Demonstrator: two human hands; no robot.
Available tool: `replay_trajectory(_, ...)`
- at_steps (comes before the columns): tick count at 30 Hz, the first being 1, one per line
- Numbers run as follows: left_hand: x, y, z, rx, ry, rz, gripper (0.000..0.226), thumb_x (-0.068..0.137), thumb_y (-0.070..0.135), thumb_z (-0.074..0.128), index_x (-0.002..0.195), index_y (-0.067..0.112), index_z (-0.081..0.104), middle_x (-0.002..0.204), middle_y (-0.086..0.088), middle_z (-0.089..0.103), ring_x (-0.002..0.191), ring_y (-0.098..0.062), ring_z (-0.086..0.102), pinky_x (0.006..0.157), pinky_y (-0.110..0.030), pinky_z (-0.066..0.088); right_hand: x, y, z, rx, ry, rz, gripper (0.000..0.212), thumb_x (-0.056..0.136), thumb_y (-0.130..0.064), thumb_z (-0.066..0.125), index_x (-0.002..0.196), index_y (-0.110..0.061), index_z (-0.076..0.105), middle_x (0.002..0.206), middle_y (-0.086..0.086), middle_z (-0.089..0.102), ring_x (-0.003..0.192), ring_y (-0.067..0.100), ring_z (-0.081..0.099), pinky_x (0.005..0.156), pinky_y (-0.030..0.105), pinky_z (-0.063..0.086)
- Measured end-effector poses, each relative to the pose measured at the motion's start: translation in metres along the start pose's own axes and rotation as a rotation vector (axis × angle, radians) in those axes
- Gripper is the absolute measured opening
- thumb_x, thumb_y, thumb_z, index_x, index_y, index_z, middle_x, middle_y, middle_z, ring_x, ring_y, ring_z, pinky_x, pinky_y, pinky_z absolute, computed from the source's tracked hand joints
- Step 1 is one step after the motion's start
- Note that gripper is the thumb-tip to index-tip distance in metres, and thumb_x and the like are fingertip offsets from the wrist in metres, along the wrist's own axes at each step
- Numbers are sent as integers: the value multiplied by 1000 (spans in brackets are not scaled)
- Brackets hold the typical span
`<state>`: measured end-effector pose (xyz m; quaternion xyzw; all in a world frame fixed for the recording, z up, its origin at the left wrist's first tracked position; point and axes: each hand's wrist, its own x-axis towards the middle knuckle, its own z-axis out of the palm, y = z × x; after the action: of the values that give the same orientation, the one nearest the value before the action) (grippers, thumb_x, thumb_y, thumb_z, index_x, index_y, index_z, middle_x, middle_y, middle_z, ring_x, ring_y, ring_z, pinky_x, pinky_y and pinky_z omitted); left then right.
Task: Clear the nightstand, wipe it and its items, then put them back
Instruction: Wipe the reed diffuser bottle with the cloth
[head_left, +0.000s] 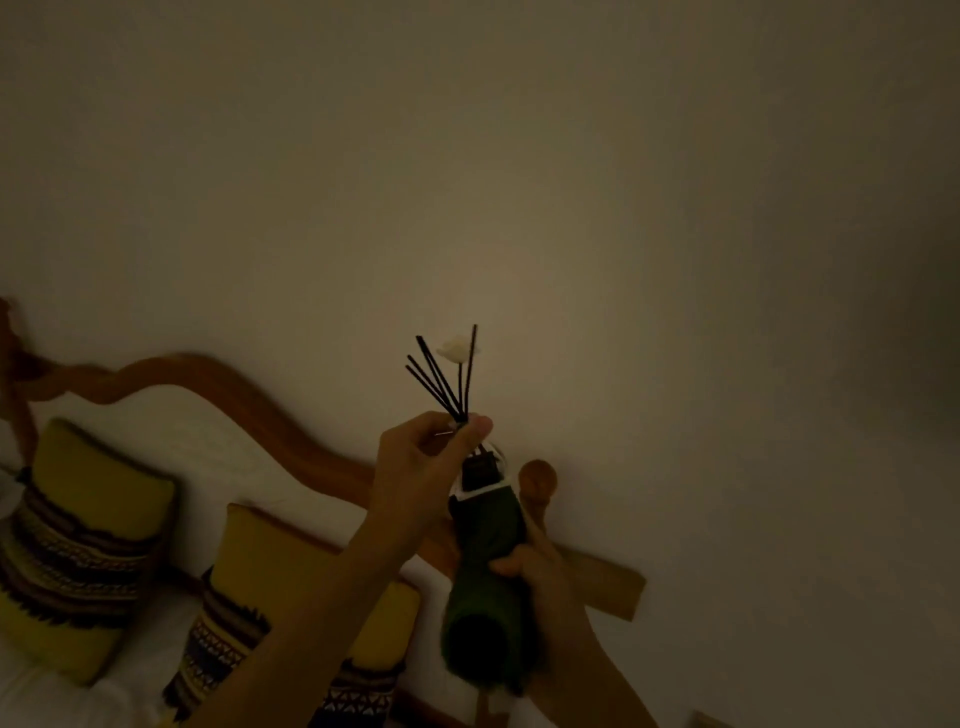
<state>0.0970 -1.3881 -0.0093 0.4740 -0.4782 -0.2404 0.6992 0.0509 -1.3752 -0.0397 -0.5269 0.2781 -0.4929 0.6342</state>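
Dim cream wall (571, 182) fills most of our view, above a curved wooden headboard (218, 384) and yellow patterned pillows (88, 545). Our right hand (540, 571) wraps a green cloth (485, 566) around the diffuser bottle (480, 475); our left hand (421, 462) pinches its black reeds (441, 379) just above.

Left hand (421, 462) raised, fingertips pinched; right hand (540, 566) clenched lower
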Motion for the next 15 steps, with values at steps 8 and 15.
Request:
replay_trajectory(8,-5,4,9,-28,-15,1,24,70,44,77,76,21,72,76,3,76,76,-10,74,67,-16,57,-35,11,-89,-695,182,-399,34,95,-41,60,120,-62,51,135,-16,55,123,1,54,103,21,47)
replay_trajectory(15,-7,3,13,-93,13,-37,21,71,43,77,71,22,73,75,0,75,77,-14,74,72,-24,60,-33,2,-92,-437,364,-408,60,82,-36,74,132,-44,42,121,-33,57,113,-7,58,90,11,50)
